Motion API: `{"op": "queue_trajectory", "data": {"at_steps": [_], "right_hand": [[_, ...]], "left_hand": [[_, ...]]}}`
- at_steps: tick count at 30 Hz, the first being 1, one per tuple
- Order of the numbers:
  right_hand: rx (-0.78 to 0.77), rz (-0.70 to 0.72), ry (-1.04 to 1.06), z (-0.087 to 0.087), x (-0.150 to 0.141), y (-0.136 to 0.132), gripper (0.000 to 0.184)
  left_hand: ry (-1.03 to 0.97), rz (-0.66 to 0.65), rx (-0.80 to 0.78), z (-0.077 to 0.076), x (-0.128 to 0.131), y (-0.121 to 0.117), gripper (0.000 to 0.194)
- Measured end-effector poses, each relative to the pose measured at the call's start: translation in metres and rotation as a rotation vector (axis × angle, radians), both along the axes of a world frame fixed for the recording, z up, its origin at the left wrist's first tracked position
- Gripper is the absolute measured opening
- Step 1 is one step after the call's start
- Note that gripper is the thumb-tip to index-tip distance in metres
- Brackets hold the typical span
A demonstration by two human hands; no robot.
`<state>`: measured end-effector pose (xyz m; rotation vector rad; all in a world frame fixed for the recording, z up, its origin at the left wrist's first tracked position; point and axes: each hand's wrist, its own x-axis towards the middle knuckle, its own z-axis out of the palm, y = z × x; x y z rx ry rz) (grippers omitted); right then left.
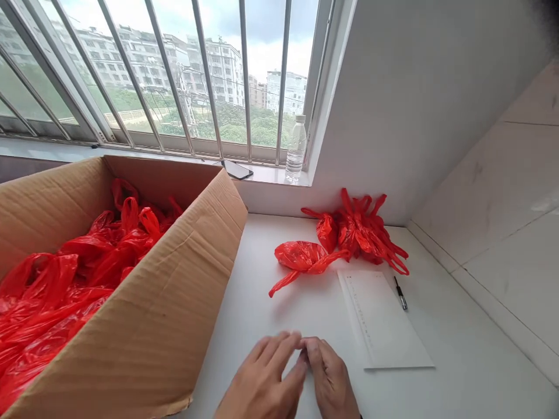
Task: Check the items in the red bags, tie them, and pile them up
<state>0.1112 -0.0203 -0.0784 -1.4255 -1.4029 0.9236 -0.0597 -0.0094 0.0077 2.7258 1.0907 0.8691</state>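
Observation:
At the near edge of the white table, my left hand (pixel 271 372) is open, its slightly blurred fingers stretched forward and lightly bent. Its fingertips meet my right hand (pixel 328 372), which is closed with curled fingers and the thumb laid along them. Whatever the right hand may hold is hidden. Beyond both hands lies a tied red plastic bag (pixel 303 256) with its handles spread. Behind it, a bunch of similar red plastic bags (pixel 360 230) rests against the wall. To the right of my hands is a white printed sheet or pad (pixel 386 320).
A large open cardboard box (pixel 187 285) filled with red plastic bags (pixel 109 250) stands on the left. A black pen (pixel 400 294) lies beside the paper. On the windowsill are a phone (pixel 237 170) and a clear water bottle (pixel 296 150), in front of metal window bars (pixel 248 81).

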Motion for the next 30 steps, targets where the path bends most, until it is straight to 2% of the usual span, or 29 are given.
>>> {"op": "queue_trajectory", "data": {"at_steps": [1, 4, 7, 10, 13, 15, 18, 22, 24, 27, 30], "right_hand": [[0.001, 0.007, -0.008, 0.001, 0.001, 0.000, 0.053], [-0.003, 0.020, -0.014, 0.002, 0.002, -0.001, 0.051], [0.001, 0.013, 0.015, 0.000, 0.004, -0.002, 0.050], [-0.018, 0.021, 0.075, -0.002, 0.007, -0.002, 0.051], [-0.052, 0.031, 0.146, 0.000, 0.014, 0.000, 0.045], [-0.037, 0.005, 0.156, 0.003, 0.020, 0.005, 0.043], [0.032, -0.010, 0.082, 0.014, 0.028, 0.020, 0.052], [0.107, 0.060, -0.058, 0.029, 0.033, 0.049, 0.024], [0.215, 0.034, -0.114, 0.031, 0.034, 0.061, 0.021], [0.395, -0.029, -0.185, 0.025, 0.037, 0.069, 0.016], [0.442, -0.044, -0.205, 0.014, 0.042, 0.069, 0.014]], "left_hand": [[0.034, 0.075, -0.021, -0.011, 0.010, 0.011, 0.030], [-0.039, 0.314, -0.102, -0.039, 0.027, 0.049, 0.028], [-0.067, 0.365, -0.194, -0.054, 0.031, 0.071, 0.030], [-0.098, 0.319, -0.230, -0.049, 0.031, 0.058, 0.029], [-0.168, 0.244, -0.260, -0.030, 0.029, 0.023, 0.029], [-0.257, 0.146, -0.313, -0.018, 0.025, 0.000, 0.031], [-0.420, 0.083, -0.337, -0.013, 0.015, -0.015, 0.037], [-0.537, 0.204, -0.369, -0.026, 0.011, 0.001, 0.042], [-0.518, 0.199, -0.360, -0.034, 0.019, 0.016, 0.046], [-0.463, 0.208, -0.244, -0.045, 0.041, 0.036, 0.054], [-0.463, 0.260, -0.177, -0.056, 0.056, 0.053, 0.033]]}}
